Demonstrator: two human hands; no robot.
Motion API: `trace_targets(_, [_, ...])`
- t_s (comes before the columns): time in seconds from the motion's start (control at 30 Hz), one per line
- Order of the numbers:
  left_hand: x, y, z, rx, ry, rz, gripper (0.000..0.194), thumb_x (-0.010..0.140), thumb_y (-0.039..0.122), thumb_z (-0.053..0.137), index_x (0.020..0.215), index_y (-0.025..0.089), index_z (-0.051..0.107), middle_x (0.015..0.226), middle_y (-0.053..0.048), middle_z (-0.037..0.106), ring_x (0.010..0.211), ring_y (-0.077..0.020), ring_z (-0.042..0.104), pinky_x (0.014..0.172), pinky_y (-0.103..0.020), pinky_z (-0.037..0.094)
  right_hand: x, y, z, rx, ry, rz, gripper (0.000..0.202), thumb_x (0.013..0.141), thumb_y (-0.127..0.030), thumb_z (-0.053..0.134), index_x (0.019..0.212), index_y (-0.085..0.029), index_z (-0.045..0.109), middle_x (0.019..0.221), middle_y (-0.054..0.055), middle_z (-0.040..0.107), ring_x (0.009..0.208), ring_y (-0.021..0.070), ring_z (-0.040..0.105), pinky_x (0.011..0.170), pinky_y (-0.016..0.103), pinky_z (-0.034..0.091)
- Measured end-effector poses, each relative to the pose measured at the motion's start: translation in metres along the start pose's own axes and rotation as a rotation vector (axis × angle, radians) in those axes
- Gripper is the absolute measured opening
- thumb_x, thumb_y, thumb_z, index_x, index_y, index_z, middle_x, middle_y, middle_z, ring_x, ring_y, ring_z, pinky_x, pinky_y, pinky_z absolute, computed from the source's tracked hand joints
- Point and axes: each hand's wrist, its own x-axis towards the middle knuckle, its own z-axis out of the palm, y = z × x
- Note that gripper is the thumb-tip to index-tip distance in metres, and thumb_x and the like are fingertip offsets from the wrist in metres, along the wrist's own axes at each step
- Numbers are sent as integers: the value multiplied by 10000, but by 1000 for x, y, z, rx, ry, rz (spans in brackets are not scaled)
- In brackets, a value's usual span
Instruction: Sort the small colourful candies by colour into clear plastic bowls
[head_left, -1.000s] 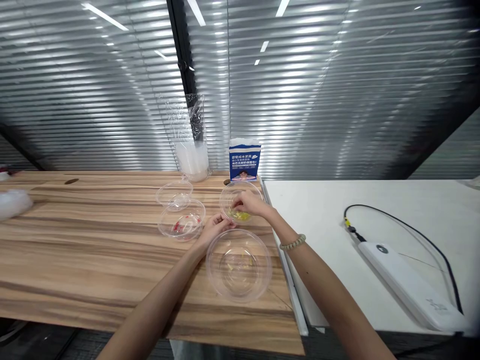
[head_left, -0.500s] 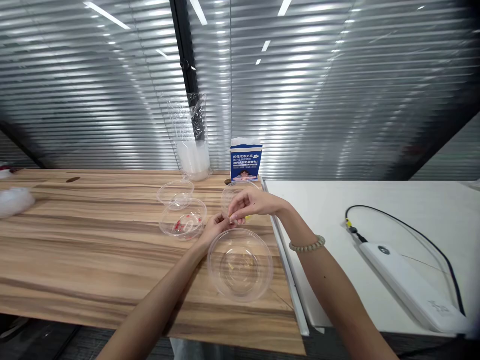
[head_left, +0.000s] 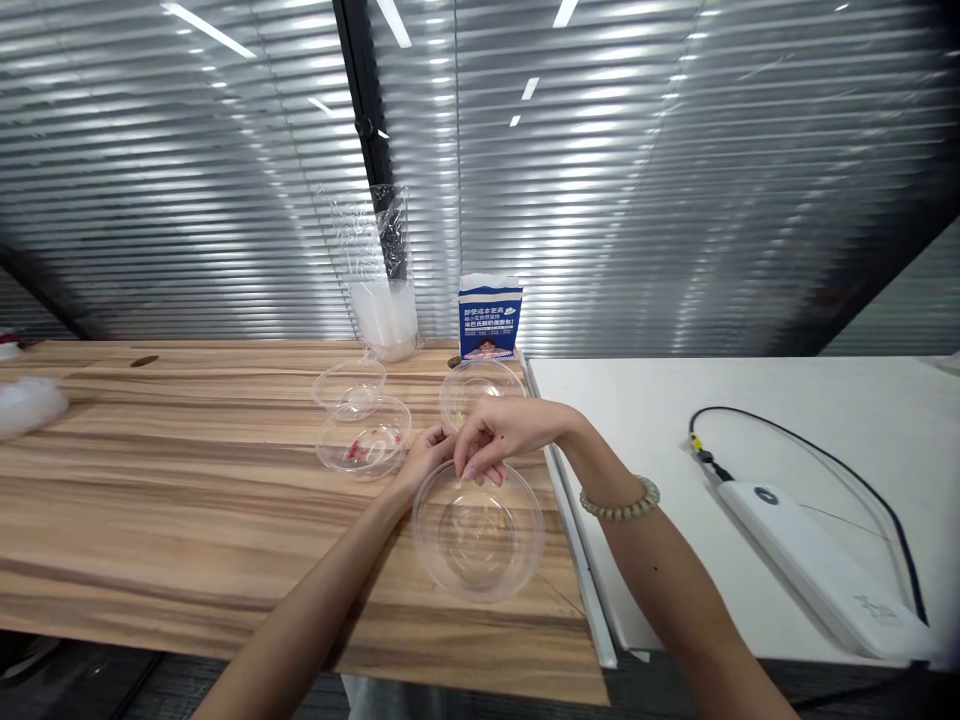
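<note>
A clear plastic bowl [head_left: 478, 585] with small yellow pieces in it stands closest to me. Above its far rim my right hand [head_left: 495, 435], wearing a bead bracelet, points down with thumb and fingertips pinched; whatever they hold is too small to name. My left hand [head_left: 429, 455] rests at the bowl's upper left with fingers curled, partly hidden behind the right one. Past my hands is a second clear bowl [head_left: 484, 375], also with yellow bits. To the left, another clear bowl [head_left: 330, 455] contains small red pieces.
One more clear bowl or lid [head_left: 324, 385] lies behind the red pieces. A bag of stacked clear containers [head_left: 386, 320] and a blue printed paper bag [head_left: 490, 318] stand at the back. On the white table to the right lies a white device [head_left: 825, 565] with a black cable.
My right hand has come toward me, from beside the left fingertips to over the near bowl's far rim. The far bowl shows more now. My left hand has barely moved.
</note>
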Motion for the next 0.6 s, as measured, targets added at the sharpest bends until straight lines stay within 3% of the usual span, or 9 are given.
trace_targets(0.3, [-1,0,2,27,-33,8,285,648,405,742,744,169,616,645,-7,635,579,-145,575,548,-253,426,3,-3,4,-208,10,100,158,778,-189,693,919,-121,717,644,5,705,512,97,632,555,183,485])
trace_targets(0.6, [2,-1,-1,57,-56,42,300,653,420,756,737,153,651,653,-40,657,678,-206,613,627,-308,469,0,-3,2,-216,45,81,245,856,-251,623,1057,-127,686,943,76,726,650,110,666,583,200,496])
